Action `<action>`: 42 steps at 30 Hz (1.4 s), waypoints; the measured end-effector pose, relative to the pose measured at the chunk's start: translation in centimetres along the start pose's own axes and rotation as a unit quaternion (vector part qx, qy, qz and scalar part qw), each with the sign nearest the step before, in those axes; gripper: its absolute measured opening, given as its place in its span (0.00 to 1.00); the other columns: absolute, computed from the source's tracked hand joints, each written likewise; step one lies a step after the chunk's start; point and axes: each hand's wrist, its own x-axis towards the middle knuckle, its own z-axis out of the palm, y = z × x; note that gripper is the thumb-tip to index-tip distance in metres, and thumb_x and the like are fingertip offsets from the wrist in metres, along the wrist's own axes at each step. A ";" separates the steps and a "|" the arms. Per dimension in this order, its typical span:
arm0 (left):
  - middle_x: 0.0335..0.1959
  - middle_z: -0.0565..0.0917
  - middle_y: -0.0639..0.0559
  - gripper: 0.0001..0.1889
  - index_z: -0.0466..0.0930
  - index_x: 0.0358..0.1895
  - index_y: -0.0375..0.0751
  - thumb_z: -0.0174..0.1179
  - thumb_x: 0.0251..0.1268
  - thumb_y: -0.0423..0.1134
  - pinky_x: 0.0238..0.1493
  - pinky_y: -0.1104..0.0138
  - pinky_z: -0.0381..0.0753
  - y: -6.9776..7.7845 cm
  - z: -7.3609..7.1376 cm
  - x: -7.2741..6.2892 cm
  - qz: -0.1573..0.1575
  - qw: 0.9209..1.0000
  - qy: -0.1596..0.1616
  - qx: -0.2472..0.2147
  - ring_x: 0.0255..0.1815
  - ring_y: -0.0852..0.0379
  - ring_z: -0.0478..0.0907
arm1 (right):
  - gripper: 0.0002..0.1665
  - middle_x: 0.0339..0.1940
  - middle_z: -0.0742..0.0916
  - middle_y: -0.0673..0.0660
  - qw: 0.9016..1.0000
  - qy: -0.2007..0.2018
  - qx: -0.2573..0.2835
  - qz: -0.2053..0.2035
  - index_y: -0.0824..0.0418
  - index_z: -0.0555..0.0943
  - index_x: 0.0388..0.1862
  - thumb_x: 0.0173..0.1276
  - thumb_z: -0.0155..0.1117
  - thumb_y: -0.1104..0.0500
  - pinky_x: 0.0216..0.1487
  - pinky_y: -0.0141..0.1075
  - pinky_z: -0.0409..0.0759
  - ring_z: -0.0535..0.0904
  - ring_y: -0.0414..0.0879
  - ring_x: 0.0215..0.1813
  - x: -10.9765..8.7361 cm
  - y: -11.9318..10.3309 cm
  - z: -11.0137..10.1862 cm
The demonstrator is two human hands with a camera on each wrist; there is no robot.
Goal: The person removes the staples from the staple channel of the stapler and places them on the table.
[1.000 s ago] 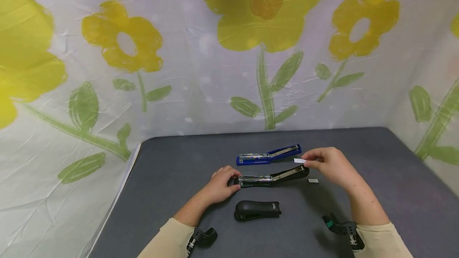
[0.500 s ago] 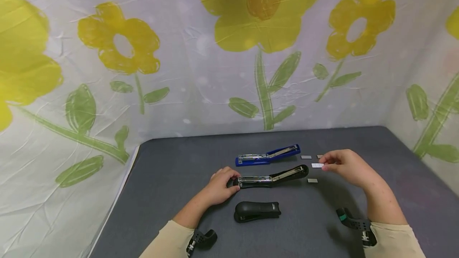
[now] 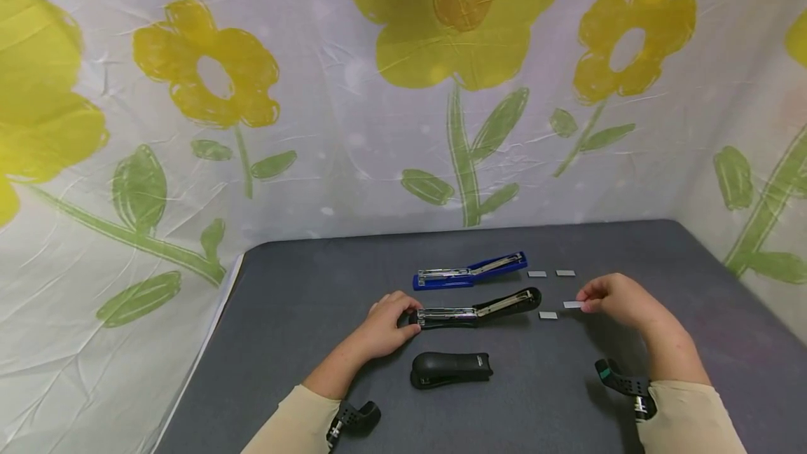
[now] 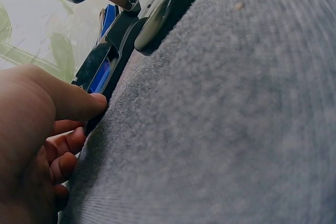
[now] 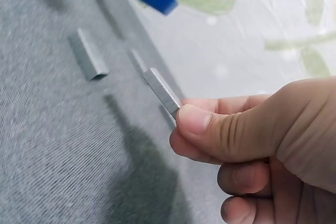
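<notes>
The blue stapler point(image 3: 446, 284) shows silver metal. At its six o'clock, the black stapler point(image 3: 450, 314) does too; further toward six, the third stapler point(image 3: 449, 371) is black. The staple strips point(image 3: 548, 315) are silver-grey, the table point(image 3: 328, 268) dark grey, the sleeves point(image 3: 293, 419) beige, the cloth point(image 3: 328, 195) white with yellow flowers point(image 3: 410, 54) and green leaves point(image 3: 501, 123).

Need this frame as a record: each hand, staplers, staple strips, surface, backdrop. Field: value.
left hand: grips left end of the open black stapler
right hand: pinches one staple strip
blue stapler: open, beyond the open black stapler
closed black stapler: nearest the person, untouched
loose staple strips: three, lying right of the open staplers
table: dark grey
backdrop: whitish sheet, yellow flowers, green leaves
</notes>
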 end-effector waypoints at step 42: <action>0.39 0.81 0.50 0.16 0.82 0.50 0.40 0.62 0.60 0.23 0.30 0.62 0.80 3.3 -4.1 -1.3 -0.075 0.940 -0.276 -0.185 0.27 0.55 0.80 | 0.10 0.31 0.80 0.46 0.980 0.099 -0.058 -0.162 0.62 0.85 0.52 0.75 0.66 0.61 0.31 0.39 0.74 0.72 0.40 0.27 -1.5 -10.6 2.4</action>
